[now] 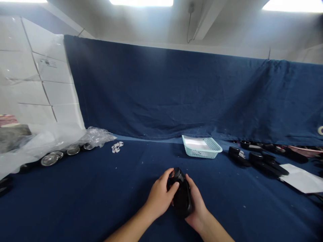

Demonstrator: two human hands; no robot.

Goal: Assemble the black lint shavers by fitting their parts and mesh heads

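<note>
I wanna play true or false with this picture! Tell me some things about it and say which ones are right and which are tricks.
1. The left hand and right hand both hold the black object. True.
2. The light blue basket is upside down. False: the basket is upright, with something white inside.
3. Crinkly clear plastic is left of the basket. True.
4. The big hanging cloth is yellow. False: the cloth is dark blue.
5. A white sheet lies to the right of the basket. True.
</note>
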